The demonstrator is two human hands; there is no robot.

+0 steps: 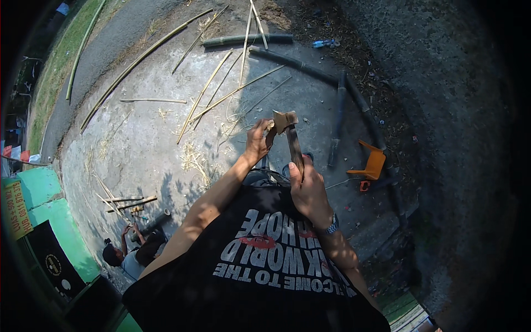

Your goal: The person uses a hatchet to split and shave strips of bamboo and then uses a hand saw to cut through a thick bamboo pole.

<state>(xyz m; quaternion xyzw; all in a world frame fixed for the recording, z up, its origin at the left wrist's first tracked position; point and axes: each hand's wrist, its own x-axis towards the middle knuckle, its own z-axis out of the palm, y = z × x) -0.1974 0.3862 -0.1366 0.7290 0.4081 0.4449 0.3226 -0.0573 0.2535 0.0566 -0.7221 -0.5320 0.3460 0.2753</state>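
My right hand is wrapped around the lower part of a dark, flat wooden strip, which points away from me. A tan, sheet-like piece with uneven edges sits at the strip's far end; whether it is paper or sandpaper I cannot tell. Just left of it, my left hand is closed, with a small tan bit showing at its fingertips. The two tan parts lie close together, and I cannot tell if they are one piece.
Dark bamboo poles lie ahead and to the right. Thin split strips and pale shavings are scattered on the concrete. An orange plastic stool lies at right. Another person works low down at left beside a bamboo piece.
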